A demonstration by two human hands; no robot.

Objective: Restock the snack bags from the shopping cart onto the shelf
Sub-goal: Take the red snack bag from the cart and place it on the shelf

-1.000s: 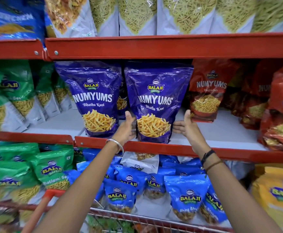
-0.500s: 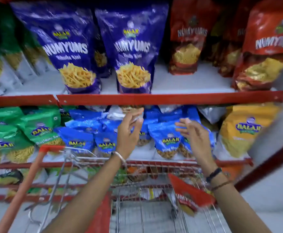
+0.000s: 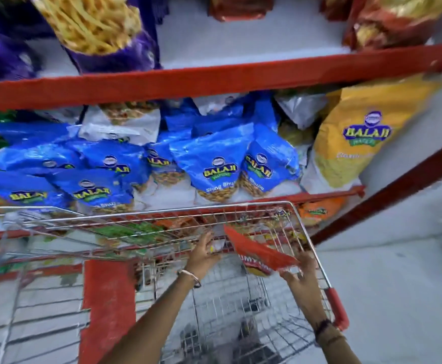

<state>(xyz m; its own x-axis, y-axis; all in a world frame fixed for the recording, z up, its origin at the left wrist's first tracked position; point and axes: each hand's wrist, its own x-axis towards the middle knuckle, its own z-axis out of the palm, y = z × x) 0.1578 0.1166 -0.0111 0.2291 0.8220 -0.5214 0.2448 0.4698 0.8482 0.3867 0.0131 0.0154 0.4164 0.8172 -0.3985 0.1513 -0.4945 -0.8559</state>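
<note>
A red snack bag point(image 3: 259, 252) leans tilted inside the wire shopping cart point(image 3: 302, 233), near its far right corner. My left hand point(image 3: 202, 254) reaches into the cart with its fingers at the bag's left end. My right hand point(image 3: 302, 278) has its fingers spread just under the bag's lower right edge. Neither hand has closed around the bag. Above, the red-edged shelf point(image 3: 214, 77) holds two purple Numyums bags point(image 3: 104, 35) at the left and red bags point(image 3: 388, 19) at the right, with bare white shelf between them.
Several blue Balaji bags point(image 3: 214, 164) and a yellow bag point(image 3: 359, 137) fill the shelf just behind the cart. A red panel point(image 3: 106, 306) sits in the cart's near left part. Grey floor lies to the right of the cart.
Both hands left the purple bag standing on the shelf and dropped down into the cart to the red bag. My view tilted downward with them.
</note>
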